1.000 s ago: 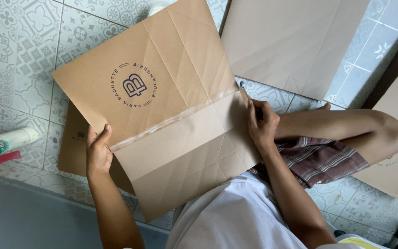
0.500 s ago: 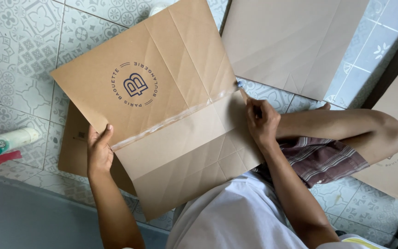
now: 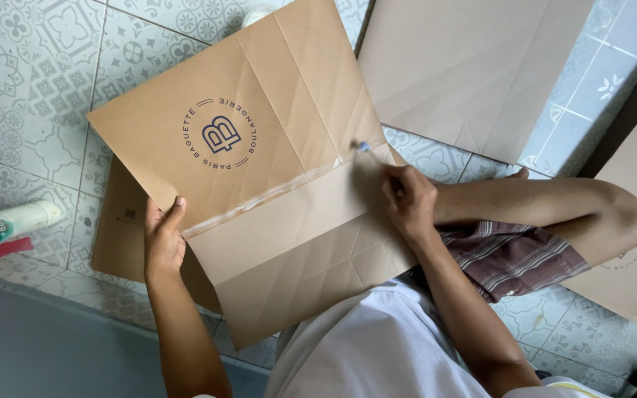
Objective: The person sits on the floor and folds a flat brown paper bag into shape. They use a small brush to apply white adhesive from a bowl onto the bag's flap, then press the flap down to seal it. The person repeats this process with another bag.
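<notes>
Brown paper bag [image 3: 259,184], flat, creased, round dark emblem on its upper panel, a glossy strip along the fold; held above the tiled floor [image 3: 31,110] over the seated person's lap. Left hand [image 3: 162,239] grips the bag's left edge, thumb on top, fingers curled beneath. Right hand [image 3: 409,199] at the strip's right end, fingers pressed together, pinching a small brush [image 3: 363,147] whose tip touches the fold. Second flat bag [image 3: 123,228] lies under the first. Further brown sheets [image 3: 473,66] rest beyond on the floor. Tube [image 3: 1,228] lies at far left.
</notes>
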